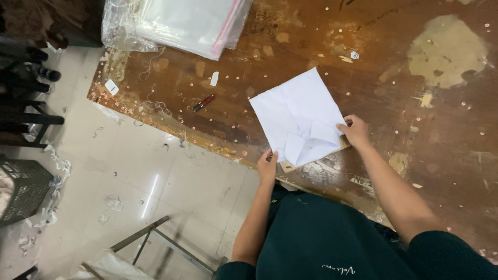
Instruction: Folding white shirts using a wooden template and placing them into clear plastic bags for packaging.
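Note:
A folded white shirt point(301, 116) lies flat near the front edge of a worn brown wooden table point(404, 93), its collar toward me. My left hand point(267, 164) pinches the shirt's near left corner at the table's edge. My right hand point(354, 130) grips the right side of the collar end. A piece of brown cardboard peeks out under the shirt's near edge.
A stack of clear plastic bags point(181, 23) lies at the table's far left. A small red-handled tool point(203, 103) and paper tags rest left of the shirt. A dark basket point(23, 189), metal frame point(155, 243) and scraps are on the tiled floor.

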